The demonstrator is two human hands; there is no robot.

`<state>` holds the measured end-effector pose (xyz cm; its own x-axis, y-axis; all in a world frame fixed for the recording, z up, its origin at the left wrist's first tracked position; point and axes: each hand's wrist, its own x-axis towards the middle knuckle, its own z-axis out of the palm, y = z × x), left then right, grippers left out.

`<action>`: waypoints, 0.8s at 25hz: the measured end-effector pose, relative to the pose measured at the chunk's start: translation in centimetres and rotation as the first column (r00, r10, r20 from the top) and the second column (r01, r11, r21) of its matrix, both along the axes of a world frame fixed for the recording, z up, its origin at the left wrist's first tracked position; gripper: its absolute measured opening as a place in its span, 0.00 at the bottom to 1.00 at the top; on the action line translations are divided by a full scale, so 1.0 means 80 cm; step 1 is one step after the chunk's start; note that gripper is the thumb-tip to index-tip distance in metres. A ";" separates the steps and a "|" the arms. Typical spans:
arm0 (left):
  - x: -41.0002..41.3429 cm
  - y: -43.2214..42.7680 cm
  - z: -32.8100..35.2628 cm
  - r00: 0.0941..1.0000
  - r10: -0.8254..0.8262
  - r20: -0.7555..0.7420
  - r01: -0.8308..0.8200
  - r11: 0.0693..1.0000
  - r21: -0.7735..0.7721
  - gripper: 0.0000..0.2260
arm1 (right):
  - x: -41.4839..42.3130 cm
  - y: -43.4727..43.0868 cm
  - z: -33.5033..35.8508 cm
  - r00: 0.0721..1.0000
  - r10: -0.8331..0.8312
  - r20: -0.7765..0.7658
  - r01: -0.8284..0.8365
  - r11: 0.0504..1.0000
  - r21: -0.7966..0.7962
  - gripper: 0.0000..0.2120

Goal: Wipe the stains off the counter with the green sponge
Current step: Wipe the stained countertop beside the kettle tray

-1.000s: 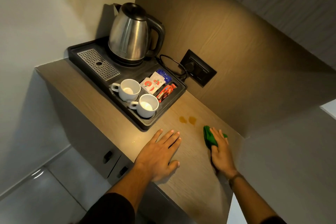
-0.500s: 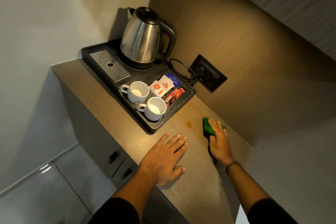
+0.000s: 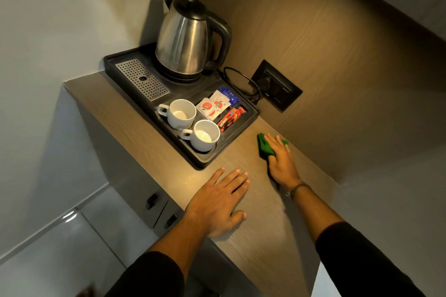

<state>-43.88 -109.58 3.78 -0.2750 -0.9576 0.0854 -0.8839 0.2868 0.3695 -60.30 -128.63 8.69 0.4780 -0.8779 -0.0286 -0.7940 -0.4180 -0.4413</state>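
Sleeves, dark, enter from the near edge of the view; both forearms reach forward over the table (image 3: pixel 277 236). Landmark for all positions below: the black tray (image 3: pixel 205 164).

Left hand (image 3: pixel 218 202): lies flat, palm down, on the table on the near side of the tray's near corner, close to it but not touching. Fingers (image 3: pixel 237 178) are spread and extended, holding nothing. Judged function: bracing only.

Right hand (image 3: pixel 281 159): sits to the right of the tray, beyond the left hand, palm down on the green sponge (image 3: pixel 264 146). Fingers lie fairly close together, pressing the sponge flat against the table rather than pinching it. The sponge shows at the left side of the hand, toward the tray, and a small green tip shows past the fingertips on the right. Its long axis appears to run near to far, roughly parallel to the tray's right edge.

Stains: none visible on the bare table between tray and sponge; any remainder would be under the sponge or hand, which cannot be confirmed.

Critical relation: the sponge is already under the right hand, so this hand alone does the wiping; free travel lies toward the tray and back toward the near edge. The wall stands just beyond the fingertips.

Farther on the tray: two white cups (image 3: pixel 205 137), sachets (image 3: pixel 213 107), a steel kettle (image 3: pixel 183 38)
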 end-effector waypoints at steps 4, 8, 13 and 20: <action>-0.001 0.000 0.000 1.000 -0.001 -0.001 0.001 1.000 -0.007 0.34 | -0.018 0.060 -0.026 0.947 0.318 -0.048 -0.318 0.948 -0.004 0.34; 0.000 -0.001 -0.001 1.000 -0.010 0.012 0.010 1.000 -0.006 0.34 | -0.112 0.055 -0.017 0.988 0.153 -0.018 -0.154 0.986 -0.060 0.33; 0.002 -0.001 -0.004 1.000 -0.024 0.007 0.024 0.999 -0.022 0.34 | -0.069 0.077 -0.008 0.999 -0.037 0.011 0.037 0.999 -0.003 0.34; 0.002 -0.003 0.000 0.999 -0.040 0.036 0.040 0.999 -0.002 0.34 | -0.113 0.167 -0.003 0.984 -0.177 0.025 0.177 0.984 -0.014 0.32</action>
<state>-43.68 -109.83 3.75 -0.3157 -0.9457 0.0775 -0.8843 0.3229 0.3373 -69.37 -115.26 8.47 0.3152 -0.9490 -0.0046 -0.8458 -0.2787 -0.4549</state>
